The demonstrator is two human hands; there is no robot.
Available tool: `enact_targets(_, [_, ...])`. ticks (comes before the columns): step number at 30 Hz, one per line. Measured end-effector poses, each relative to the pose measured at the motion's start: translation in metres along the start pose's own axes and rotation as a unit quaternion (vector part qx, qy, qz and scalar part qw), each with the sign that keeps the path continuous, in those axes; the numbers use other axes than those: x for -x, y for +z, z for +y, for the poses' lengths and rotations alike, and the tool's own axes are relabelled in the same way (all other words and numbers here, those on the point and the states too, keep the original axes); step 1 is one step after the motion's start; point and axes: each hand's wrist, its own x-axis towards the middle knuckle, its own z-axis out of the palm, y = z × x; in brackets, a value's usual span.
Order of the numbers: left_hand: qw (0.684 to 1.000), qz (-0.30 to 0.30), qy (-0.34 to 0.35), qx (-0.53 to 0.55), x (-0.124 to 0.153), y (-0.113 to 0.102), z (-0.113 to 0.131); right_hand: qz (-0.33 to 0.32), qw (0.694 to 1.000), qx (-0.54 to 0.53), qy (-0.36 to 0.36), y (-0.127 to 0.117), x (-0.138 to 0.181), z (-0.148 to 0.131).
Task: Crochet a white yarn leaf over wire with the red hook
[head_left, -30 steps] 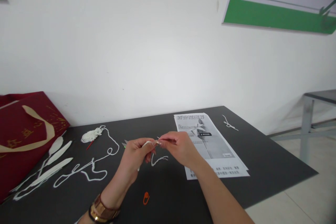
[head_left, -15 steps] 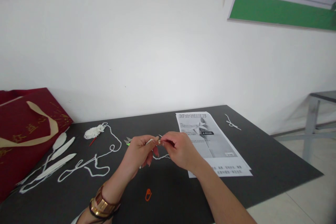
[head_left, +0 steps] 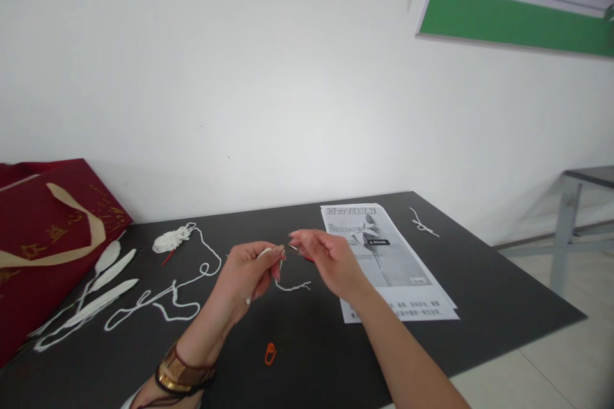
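My left hand (head_left: 254,271) is closed, thumb and fingers pinching white yarn (head_left: 292,287) whose loose end trails onto the black table to the right. A bit of white yarn also pokes out under the palm. Facing it, my right hand (head_left: 330,262) grips a crochet hook (head_left: 294,247) with a thin metal tip and a red handle mostly hidden by the fingers. The hook's tip points at the left fingertips, with a small gap between them. Below the hands lies an orange stitch marker (head_left: 270,353).
Printed sheets (head_left: 403,307) lie under and beyond my right hand. At left are a white yarn ball (head_left: 167,240), a thin red stick (head_left: 167,258), white leaf-shaped pieces (head_left: 112,270) and a dark red bag (head_left: 57,204). A knotted white strand (head_left: 422,225) rests at far right.
My hands have drawn apart slightly; the right hand has lifted and its fingers have loosened, showing the hook's tip and red handle. The scissors by my left hand are now almost wholly covered.
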Motion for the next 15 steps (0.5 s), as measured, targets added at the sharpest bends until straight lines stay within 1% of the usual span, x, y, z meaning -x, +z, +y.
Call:
enact_targets(1, [1.000,-0.006,-0.004,0.015,0.000,0.000,0.002,0.000,0.995,-0.090,0.048,0.000,-0.002,0.000])
enact_targets(2, [0.999,-0.013,-0.009,0.030,0.001,-0.001,0.004,-0.007,0.982,-0.166,0.087,0.000,-0.003,0.001])
enact_targets(4, [0.998,-0.029,-0.015,0.056,0.003,0.000,0.008,-0.035,0.955,-0.263,0.131,0.003,-0.003,0.001])
enact_targets(6, [0.996,-0.041,-0.019,0.076,0.005,0.000,0.010,-0.092,0.936,-0.306,0.145,0.009,-0.002,0.001])
enact_targets(8, [0.994,-0.049,-0.019,0.091,0.007,0.000,0.012,-0.169,0.917,-0.334,0.140,0.014,-0.001,-0.001])
enact_targets(9, [0.994,-0.052,-0.020,0.098,0.008,0.000,0.012,-0.194,0.909,-0.343,0.137,0.016,0.000,-0.002])
enact_targets(10, [0.993,-0.055,-0.020,0.104,0.009,-0.001,0.013,-0.202,0.905,-0.348,0.137,0.018,0.000,-0.003])
enact_targets(11, [0.992,-0.057,-0.021,0.110,0.009,-0.001,0.013,-0.193,0.908,-0.345,0.141,0.018,0.001,-0.004])
enact_targets(15, [0.990,-0.055,-0.026,0.129,0.008,-0.004,0.015,-0.116,0.935,-0.297,0.153,0.018,-0.001,0.000])
